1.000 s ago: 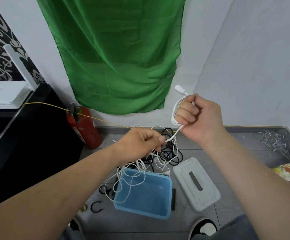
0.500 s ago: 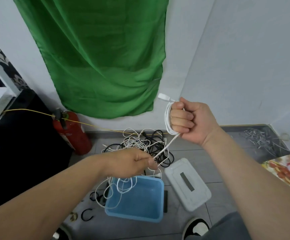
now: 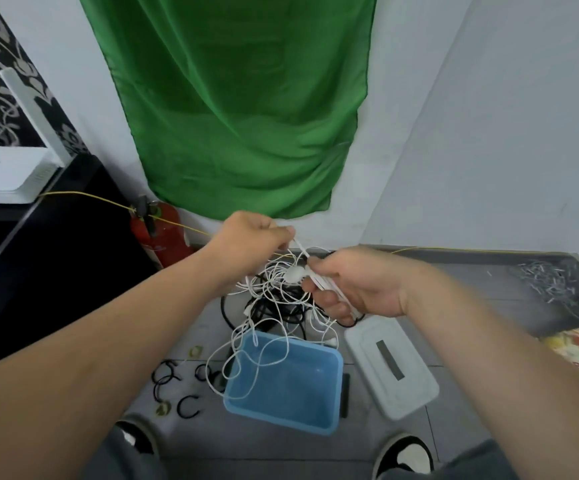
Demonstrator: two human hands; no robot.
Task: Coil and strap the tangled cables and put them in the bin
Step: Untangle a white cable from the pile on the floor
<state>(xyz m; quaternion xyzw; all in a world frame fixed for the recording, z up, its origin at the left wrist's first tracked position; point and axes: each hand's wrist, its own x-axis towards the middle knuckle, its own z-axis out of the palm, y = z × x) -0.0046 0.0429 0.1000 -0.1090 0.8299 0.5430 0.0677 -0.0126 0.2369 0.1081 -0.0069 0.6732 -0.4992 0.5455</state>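
My right hand (image 3: pixel 353 284) grips a small coil of the thin white cable (image 3: pixel 274 289), its loops lying across the palm. My left hand (image 3: pixel 253 237) pinches the same cable just above and left of it, so the two hands nearly touch. Tangled white loops hang from both hands down into the blue bin (image 3: pixel 291 382) on the floor. A heap of black cables (image 3: pixel 274 313) lies on the tiles behind the bin. Several black straps (image 3: pixel 173 379) lie left of the bin.
The bin's white lid (image 3: pixel 390 368) lies right of the bin. A red fire extinguisher (image 3: pixel 163 237) stands by the wall under a green cloth (image 3: pixel 239 109). A black cabinet (image 3: pixel 28 258) with a white router is at left. My shoes (image 3: pixel 404 455) are at the bottom edge.
My right hand came down and turned palm up with its coil. My left hand rose from near the bin to meet it, pulling more white cable up.
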